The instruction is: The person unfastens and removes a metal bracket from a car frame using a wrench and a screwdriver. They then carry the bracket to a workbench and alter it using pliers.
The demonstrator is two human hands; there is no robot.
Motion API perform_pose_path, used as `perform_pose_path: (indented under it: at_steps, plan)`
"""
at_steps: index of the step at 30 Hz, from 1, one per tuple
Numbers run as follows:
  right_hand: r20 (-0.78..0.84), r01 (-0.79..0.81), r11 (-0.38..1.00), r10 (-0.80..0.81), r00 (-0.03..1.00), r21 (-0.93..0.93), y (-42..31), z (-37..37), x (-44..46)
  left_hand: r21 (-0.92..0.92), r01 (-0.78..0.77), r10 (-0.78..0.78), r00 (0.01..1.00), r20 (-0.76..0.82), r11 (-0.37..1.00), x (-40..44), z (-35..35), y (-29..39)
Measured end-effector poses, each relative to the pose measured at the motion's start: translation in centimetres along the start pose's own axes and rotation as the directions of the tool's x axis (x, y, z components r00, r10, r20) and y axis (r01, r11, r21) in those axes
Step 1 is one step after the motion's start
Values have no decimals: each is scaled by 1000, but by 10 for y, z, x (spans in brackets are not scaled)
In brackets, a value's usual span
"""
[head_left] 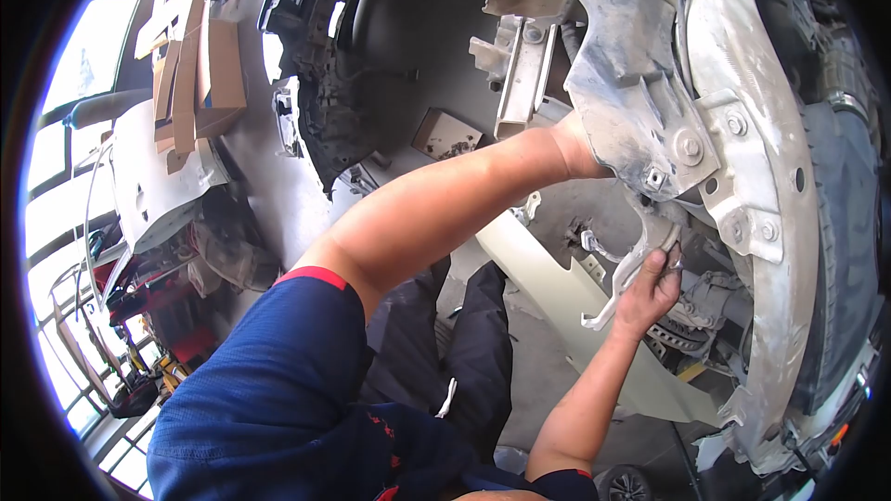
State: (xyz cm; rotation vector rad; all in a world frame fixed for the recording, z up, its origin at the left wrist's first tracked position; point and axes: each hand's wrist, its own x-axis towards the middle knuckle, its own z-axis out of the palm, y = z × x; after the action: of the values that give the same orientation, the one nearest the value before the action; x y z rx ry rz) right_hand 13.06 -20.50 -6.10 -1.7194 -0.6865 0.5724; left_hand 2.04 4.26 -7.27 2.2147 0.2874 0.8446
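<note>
My left hand reaches in behind a dusty grey metal bracket bolted to the car's front frame; its fingers are hidden there. Lower down, my right hand is closed round a pale, curved metal strip, thumb on top. This strip hangs below the bracket, and its upper end meets the bracket's lower edge. Bolts show on the bracket's face, close to the left hand.
A pale frame rail curves down the right side. Below my arms lies a long cream panel. A dark bumper part, cardboard and a small open box are to the left.
</note>
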Motion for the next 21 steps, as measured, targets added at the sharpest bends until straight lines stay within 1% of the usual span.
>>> perform_pose_path:
  at_steps: [4, 10, 12, 15, 17, 19, 21]
  plan:
    - [10, -9, 1000, 9, 1000, -17, -3, 0, 0, -17, 70, -70, 998, 2, 997, 4, 7, 7]
    - [23, -6, 999, 7, 1000, -45, -3, -3, 0, -37, 89, -88, 996, 34, 995, 8, 3, 10]
    - [24, -18, 999, 19, 1000, -39, -1, -4, -1, -60, 130, -125, 988, 86, 990, 0, -5, 11]
    - [25, -19, 1000, 19, 999, -7, -2, -3, 0, 1, 167, -165, 972, 166, 986, 0, -9, 12]
    - [10, 13, 1000, -13, 1000, -17, -5, 1, 1, 6, 205, -203, 967, 155, 979, 5, -3, 12]
    - [5, 25, 999, -25, 1000, -22, -3, 1, 0, -58, 263, -258, 962, 86, 963, 11, 10, 11]
    - [10, 15, 1000, -15, 1000, -22, 0, -1, 0, -41, 195, -195, 981, 7, 980, 3, 12, 10]
